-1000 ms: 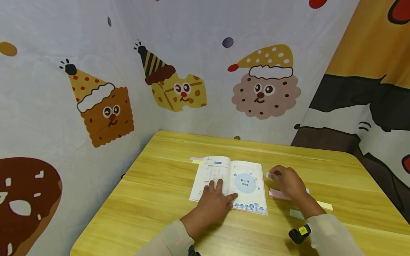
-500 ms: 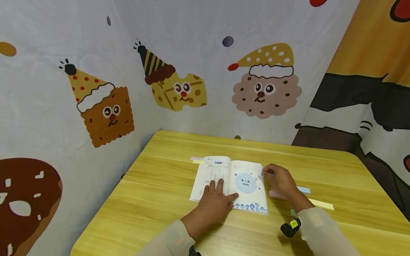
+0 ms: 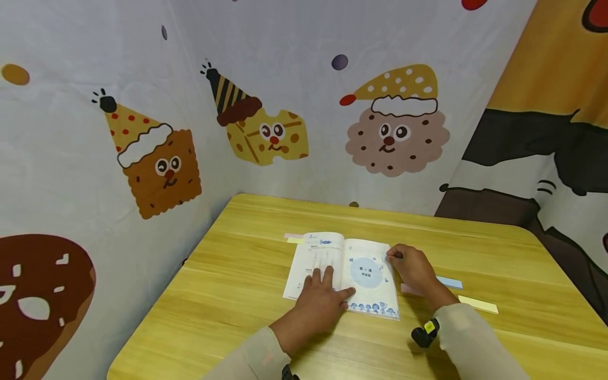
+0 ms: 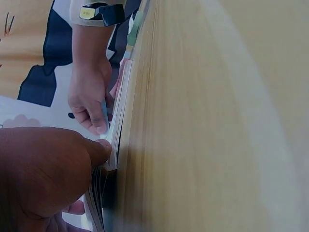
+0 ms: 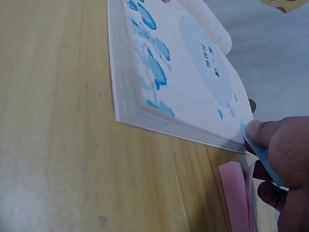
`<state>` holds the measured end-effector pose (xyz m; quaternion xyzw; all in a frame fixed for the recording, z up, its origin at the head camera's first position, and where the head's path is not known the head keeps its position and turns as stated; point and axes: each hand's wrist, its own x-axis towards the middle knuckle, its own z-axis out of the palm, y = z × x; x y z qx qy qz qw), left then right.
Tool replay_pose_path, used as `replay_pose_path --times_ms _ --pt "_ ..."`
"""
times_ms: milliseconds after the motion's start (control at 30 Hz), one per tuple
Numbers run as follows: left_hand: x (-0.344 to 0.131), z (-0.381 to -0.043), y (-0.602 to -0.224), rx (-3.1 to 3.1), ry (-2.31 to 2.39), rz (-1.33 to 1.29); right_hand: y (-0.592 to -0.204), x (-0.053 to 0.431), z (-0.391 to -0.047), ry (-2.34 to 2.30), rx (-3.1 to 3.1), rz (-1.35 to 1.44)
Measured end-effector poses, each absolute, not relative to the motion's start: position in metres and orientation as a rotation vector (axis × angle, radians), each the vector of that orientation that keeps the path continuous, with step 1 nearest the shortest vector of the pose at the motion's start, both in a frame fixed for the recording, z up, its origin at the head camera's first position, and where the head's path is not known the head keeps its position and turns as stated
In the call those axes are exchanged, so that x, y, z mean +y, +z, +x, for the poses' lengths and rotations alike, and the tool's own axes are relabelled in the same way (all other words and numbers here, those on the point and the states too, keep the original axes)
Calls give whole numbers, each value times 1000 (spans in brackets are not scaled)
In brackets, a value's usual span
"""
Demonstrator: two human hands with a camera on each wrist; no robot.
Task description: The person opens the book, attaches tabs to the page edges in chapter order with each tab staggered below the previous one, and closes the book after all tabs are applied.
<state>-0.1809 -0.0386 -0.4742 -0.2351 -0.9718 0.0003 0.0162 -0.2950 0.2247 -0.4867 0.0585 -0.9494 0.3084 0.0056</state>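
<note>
An open book (image 3: pixel 349 253) lies on the wooden table, its right page printed with a pale blue circle. My left hand (image 3: pixel 319 302) rests across the lower left page and the gutter with fingers spread. At the upper right edge of the right page, my right hand (image 3: pixel 414 268) pinches a blue sticky tab (image 5: pixel 263 153) between thumb and fingers. One end of this tab overlaps the page edge in the right wrist view. In the left wrist view, my left thumb (image 4: pixel 101 150) lies on the page near the book's bottom edge.
Right of the book lie a pink sticky-note pad (image 5: pixel 234 193), a blue pad (image 3: pixel 449 283) and a yellow pad (image 3: pixel 478 304). A green pad (image 4: pixel 133 31) shows in the left wrist view. Pink and yellow tabs (image 3: pixel 294 240) stick out from the book's upper left edge.
My right hand has moved left from beside the book to the right page's edge, carrying the blue sticky tab. My left hand has stayed on the book.
</note>
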Motion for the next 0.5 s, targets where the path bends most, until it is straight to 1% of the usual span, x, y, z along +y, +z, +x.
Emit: replay_pose_path --times_ms 267,500 --pt "-39 -181 -475 -3025 -7 -730 -492 226 -300 930 -2964 227" --pt "-39 -182 -477 -3026 -1 -729 -493 225 -302 950 -2969 201"
